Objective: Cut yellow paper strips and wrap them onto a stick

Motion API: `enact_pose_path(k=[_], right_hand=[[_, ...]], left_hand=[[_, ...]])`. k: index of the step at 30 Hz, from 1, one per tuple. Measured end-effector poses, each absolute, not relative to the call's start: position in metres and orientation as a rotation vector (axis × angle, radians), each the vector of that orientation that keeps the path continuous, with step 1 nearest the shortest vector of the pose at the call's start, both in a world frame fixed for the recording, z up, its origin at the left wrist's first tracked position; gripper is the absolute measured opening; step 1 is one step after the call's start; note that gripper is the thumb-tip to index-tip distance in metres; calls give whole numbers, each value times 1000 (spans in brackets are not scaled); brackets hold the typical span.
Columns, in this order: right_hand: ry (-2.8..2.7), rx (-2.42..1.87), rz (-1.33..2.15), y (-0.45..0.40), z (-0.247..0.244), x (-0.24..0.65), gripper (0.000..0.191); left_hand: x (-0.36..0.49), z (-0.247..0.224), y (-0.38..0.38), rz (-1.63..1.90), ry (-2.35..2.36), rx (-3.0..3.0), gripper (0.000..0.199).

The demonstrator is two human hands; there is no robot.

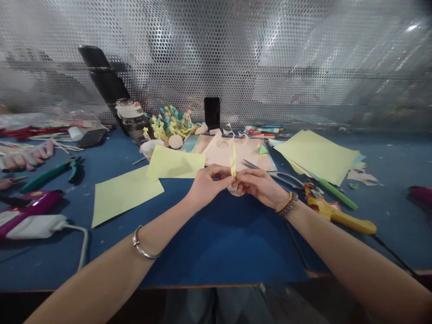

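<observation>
A small, narrow piece of yellow paper [233, 161] stands upright between my fingertips, above the near middle of the table. My left hand [211, 182] pinches its lower end from one side. From the other side my right hand [258, 182] also grips that lower end, its fingers curled. Partly hidden under the fingers is a pale round piece [234, 191]; I cannot tell whether it is held too. Grey-handled scissors [286, 178] lie just beyond my right hand. Yellow paper sheets [177, 163] rest to the left of my hands.
A yellow glue gun [337, 216] and a green cutter [337, 193] lie right, near stacked yellow paper [317, 153]. Behind are paper flowers [172, 121], a phone [212, 113] and a jar [131, 119]. Green pliers [50, 174] and a white power plug [37, 226] are left.
</observation>
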State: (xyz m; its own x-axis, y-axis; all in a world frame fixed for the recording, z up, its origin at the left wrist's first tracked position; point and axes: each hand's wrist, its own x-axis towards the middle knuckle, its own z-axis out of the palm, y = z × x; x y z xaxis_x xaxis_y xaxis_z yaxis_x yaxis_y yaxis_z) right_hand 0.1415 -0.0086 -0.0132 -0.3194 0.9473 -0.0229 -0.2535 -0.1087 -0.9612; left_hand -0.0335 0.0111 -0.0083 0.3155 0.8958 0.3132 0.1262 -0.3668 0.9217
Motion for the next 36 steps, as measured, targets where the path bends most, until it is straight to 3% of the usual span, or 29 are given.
enact_pose_path(k=[36], right_hand=[[-1235, -934, 1542, -9, -11, 142, 21]], left_hand=[[-34, -5, 9, 1121, 948, 1796, 11]])
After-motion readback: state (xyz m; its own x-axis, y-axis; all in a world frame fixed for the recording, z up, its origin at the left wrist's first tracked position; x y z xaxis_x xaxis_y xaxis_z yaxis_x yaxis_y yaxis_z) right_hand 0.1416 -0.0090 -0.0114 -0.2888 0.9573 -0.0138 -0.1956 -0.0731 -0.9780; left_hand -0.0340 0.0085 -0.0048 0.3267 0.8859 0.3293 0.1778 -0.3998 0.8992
